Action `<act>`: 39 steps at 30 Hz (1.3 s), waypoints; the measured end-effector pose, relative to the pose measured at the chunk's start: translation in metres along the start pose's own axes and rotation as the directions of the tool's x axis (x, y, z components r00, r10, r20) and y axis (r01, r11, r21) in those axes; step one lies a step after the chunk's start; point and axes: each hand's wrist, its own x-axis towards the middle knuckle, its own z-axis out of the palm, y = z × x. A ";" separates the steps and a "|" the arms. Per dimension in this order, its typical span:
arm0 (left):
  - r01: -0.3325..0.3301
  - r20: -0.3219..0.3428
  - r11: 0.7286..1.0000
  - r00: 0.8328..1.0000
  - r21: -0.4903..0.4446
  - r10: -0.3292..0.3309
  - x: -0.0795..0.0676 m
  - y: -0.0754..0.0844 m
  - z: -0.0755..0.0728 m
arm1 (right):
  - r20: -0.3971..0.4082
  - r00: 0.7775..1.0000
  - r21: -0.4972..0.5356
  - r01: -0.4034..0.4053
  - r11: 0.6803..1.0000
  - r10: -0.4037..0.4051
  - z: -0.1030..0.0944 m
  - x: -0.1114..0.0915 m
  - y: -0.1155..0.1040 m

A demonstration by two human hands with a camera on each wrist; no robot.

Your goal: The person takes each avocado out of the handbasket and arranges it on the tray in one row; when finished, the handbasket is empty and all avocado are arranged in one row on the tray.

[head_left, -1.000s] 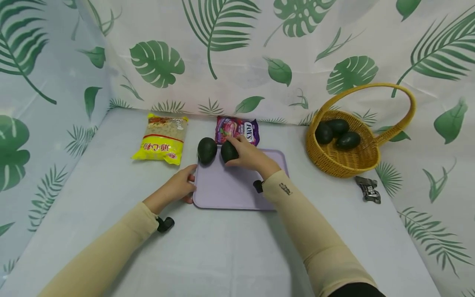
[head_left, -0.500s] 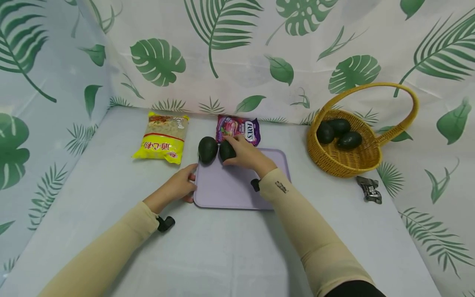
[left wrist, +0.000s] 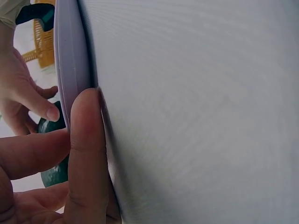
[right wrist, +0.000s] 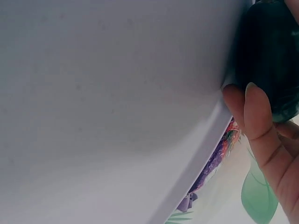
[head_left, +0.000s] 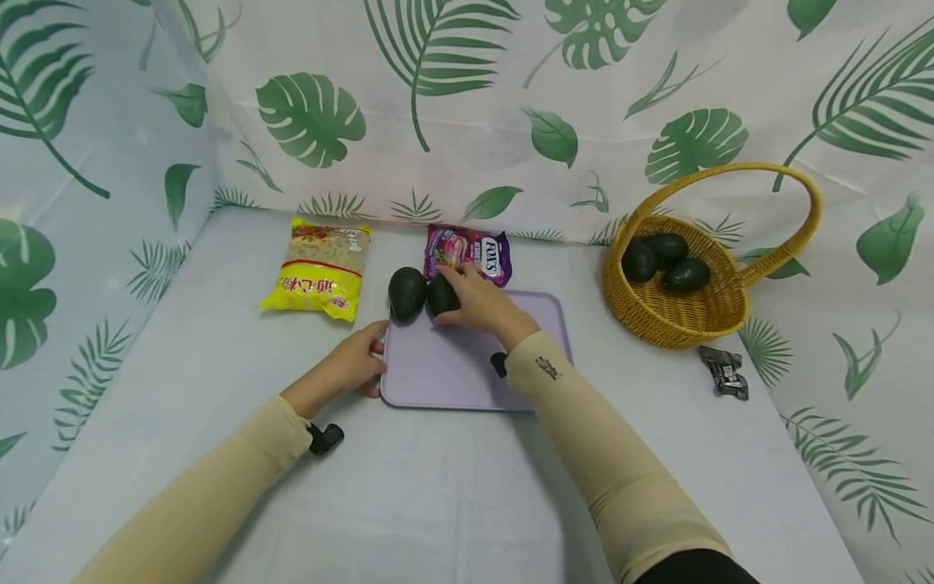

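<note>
- Head view: held avocado (head_left: 439, 298) has shifted slightly left versus the earlier frame; gap to neighbouring avocado (head_left: 406, 295) looks closed.
- Reading: side-by-side placement at far edge of tray (head_left: 445, 369) seems nearly complete.
- Right hand (head_left: 477, 304): grip curled round that avocado.
- Left hand (head_left: 350, 361): touches tray's left edge; can't tell if grip pinches.

Your head view is bright, the desk (head_left: 409, 495) softly shadowed toward five o'clock. Your wrist views are dimmer.
</note>
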 end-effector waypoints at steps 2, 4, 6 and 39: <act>-0.002 0.000 1.000 1.000 0.002 0.002 0.000 0.000 0.000 | -0.008 1.000 -0.001 0.000 1.000 0.000 0.000 0.000 0.000; -0.007 0.000 1.000 1.000 0.001 0.007 0.000 0.000 0.000 | -0.015 1.000 -0.004 -0.002 1.000 0.002 0.001 0.000 0.001; -0.008 0.000 1.000 1.000 -0.001 0.008 0.000 0.000 0.000 | -0.021 1.000 -0.005 -0.003 1.000 0.003 0.001 -0.001 0.002; 0.000 0.004 1.000 1.000 -0.007 0.000 0.002 -0.001 0.000 | -0.054 0.998 0.067 -0.006 0.998 0.009 -0.006 -0.012 0.018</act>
